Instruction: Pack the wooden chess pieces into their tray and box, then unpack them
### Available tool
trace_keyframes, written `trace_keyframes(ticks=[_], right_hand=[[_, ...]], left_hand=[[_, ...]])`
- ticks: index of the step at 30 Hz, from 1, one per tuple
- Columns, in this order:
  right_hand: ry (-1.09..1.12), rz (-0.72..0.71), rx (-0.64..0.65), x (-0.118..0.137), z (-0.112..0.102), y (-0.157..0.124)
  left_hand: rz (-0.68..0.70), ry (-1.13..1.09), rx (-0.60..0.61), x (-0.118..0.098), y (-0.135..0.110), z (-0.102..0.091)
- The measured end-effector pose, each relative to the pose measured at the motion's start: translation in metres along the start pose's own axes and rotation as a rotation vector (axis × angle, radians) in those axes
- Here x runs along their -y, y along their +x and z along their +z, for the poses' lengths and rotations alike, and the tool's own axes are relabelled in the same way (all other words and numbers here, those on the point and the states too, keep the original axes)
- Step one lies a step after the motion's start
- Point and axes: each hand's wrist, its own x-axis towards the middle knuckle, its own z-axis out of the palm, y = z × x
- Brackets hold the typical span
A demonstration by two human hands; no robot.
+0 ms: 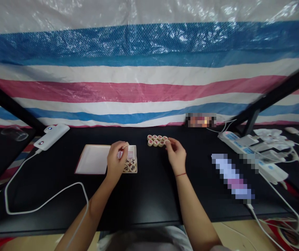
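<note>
Wooden xiangqi pieces (156, 141) with red characters stand in a tight cluster on the black tabletop (144, 198). The fingertips of my right hand (174, 153) are bunched against the cluster's right end, and I cannot tell whether they grip a piece. My left hand (116, 162) hangs over a shallow white tray (91, 159) with a red edge. Its thumb and fingers are pinched together, and I cannot see what lies between them. Several more pieces (129, 164) lie in the tray's right end, partly hidden by that hand.
A white power bank (51, 136) sits at the left, with a white cable looping across the table. A clear glass (14, 133) lies beyond it. White power strips (254, 155) with plugs and cables lie at the right, beside a pixelated object (231, 176).
</note>
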Motion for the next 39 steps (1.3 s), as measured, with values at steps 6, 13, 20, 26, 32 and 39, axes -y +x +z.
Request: trace_keyframes(ticks=[6,13,20,26,32,39], right_hand=[[-0.244,0.081,-0.013,-0.021,-0.012,0.015],[-0.398,-0.07,0.061,-0.023,-0.011,0.011],[-0.494,-0.152,0.102,-0.017,-0.011,0.009],[-0.024,-0.258,0.382,0.027,0.009,-0.02],[0.083,-0.335,0.626,0.047,0.031,-0.051],[-0.083,-0.122,0.127,0.008,0.002,-0.008]], left_hand=[[-0.044,-0.043,-0.024,0.007,0.002,0.001],[-0.076,0.008,0.097,0.006,-0.004,0.003],[0.024,0.099,0.155,-0.003,-0.002,0.001],[0.197,0.216,0.276,-0.007,-0.006,0.006],[0.289,0.245,0.417,-0.001,-0.012,0.012],[0.188,0.391,0.681,0.003,-0.001,-0.005]])
